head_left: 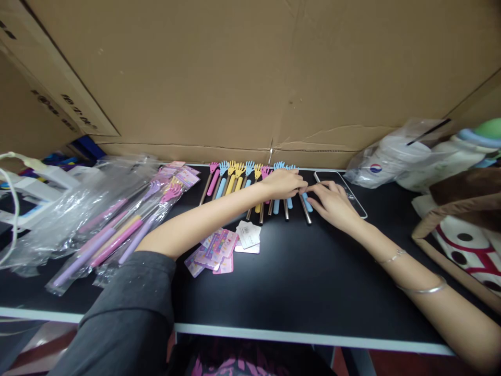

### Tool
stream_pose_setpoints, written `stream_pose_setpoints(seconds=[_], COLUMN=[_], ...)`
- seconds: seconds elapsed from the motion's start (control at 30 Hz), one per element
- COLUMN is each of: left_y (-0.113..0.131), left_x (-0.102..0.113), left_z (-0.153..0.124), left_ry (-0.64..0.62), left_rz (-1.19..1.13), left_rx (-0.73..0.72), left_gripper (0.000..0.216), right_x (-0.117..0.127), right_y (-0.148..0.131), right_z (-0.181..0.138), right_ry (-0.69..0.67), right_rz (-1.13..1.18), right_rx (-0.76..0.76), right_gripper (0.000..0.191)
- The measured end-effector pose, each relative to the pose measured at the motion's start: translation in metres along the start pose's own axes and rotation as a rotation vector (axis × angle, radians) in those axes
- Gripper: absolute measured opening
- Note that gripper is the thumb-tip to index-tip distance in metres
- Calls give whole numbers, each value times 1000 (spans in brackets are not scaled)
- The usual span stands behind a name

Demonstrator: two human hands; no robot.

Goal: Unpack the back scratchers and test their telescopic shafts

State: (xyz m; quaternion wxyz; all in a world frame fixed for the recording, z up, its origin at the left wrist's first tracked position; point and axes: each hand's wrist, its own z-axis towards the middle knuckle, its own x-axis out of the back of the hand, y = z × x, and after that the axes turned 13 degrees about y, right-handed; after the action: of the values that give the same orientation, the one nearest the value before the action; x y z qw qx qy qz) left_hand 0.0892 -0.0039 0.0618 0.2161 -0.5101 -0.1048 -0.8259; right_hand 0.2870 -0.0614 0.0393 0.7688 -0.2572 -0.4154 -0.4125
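A row of hand-headed back scratchers [231, 184] lies along the back of the table, with pink, yellow and blue heads and grips and metal rods. My left hand [285, 183] reaches over the row's right part, its fingers curled at the upper end of a blue back scratcher [307, 202]. That hand covers several heads and rods. My right hand [332, 202] is beside the same scratcher from the right, its fingers apart, with index finger and thumb at its blue grip. In front of the row lie printed cards [219, 249] and white-backed cards [248, 234], loosely overlapping.
Bagged back scratchers [117, 230] in clear plastic are heaped at left, next to a white device [39, 196] with a cable. A phone [354, 201], a bagged cup [391, 159], a bottle [438, 151] and a fabric bag [465, 224] stand at right. Cardboard [274, 78] walls the back.
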Motion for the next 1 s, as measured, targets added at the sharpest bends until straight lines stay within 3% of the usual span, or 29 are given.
stream_pose_setpoints(seconds=[0.2,0.3,0.4,0.5,0.63,0.7,0.8,1.0], left_y=[-2,0,3,4,-2,-3,2,15], left_x=[17,48,92,135,170,175,172,159], left_z=[-11,-31,-69,-125,-214,-253,-292,-301], left_ry=[10,29,3,-68,-104,-136,-189,-141], left_rz=[95,163,224,288,381,468,553,631], left_rx=[-83,-122,-81,89,504,714,856,855], left_gripper=[22,20,19,23,35,44,57,38], right_x=[8,21,34,43,48,48,48,47], right_y=[-10,-21,-39,-61,-85,-94,-102,-105], right_z=[3,5,4,0,-6,-8,-9,-6], right_ry=[45,94,116,126,100,94,109,112], right_rz=[-65,-69,1,70,118,123,100,60], right_rx=[38,93,162,268,385,412,433,471], right_gripper=[28,25,21,16,15,16,16,17])
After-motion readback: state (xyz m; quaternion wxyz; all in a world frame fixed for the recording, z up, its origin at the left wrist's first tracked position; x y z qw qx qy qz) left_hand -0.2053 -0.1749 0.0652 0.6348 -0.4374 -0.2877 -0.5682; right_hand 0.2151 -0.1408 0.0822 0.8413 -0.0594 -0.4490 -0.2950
